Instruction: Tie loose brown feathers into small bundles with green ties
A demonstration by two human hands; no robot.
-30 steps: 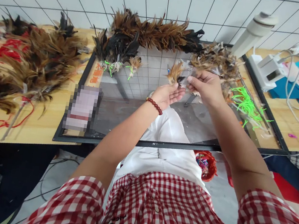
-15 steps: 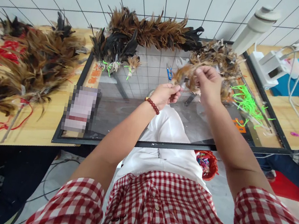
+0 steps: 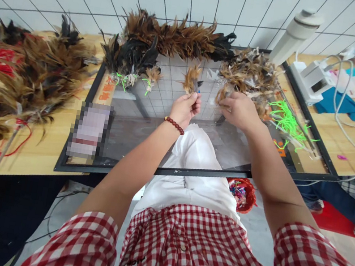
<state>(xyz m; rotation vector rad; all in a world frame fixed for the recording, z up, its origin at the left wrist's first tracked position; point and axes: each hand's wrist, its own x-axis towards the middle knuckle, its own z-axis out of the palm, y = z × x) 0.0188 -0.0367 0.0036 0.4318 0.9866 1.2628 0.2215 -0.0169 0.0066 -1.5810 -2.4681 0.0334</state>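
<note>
Over the glass tabletop [image 3: 149,137], the left hand [image 3: 185,107] is pinching a small feather bundle [image 3: 192,80] upright, tips pointing far. Just right of it, the right hand [image 3: 239,110] is reaching into the loose feather pile [image 3: 248,74], fingers seemingly closing on a few feathers, though the grip is hard to make out.
</note>
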